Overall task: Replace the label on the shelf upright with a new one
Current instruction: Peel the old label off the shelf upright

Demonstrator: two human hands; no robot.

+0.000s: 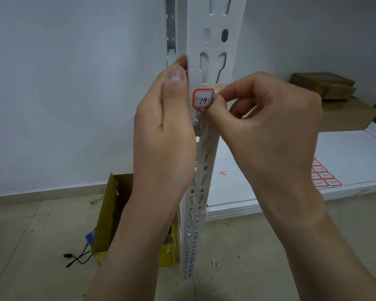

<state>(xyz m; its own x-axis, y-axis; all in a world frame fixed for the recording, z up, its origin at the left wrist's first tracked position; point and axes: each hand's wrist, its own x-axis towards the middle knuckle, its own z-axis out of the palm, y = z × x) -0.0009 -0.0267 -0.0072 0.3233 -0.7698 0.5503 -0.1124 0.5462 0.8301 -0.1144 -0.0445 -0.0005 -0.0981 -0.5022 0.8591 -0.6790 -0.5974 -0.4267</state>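
A white slotted shelf upright [213, 46] runs down the middle of the view. On its face sits a red-bordered white label [202, 98] with "14-" handwritten on it. My right hand [267, 127] pinches the label's right edge between thumb and forefinger, covering the rest of the writing. My left hand [165, 127] grips the upright's left edge beside the label, thumb up along the metal. A strip of old tape residue shows just above the label.
A sheet of red-bordered labels [325, 175] lies on the white shelf board [345, 153] at right. Brown cardboard boxes [334, 98] sit further back. A yellow open box [109, 216] and a black cord lie on the tiled floor at left. Small label scraps [223, 172] lie on the shelf.
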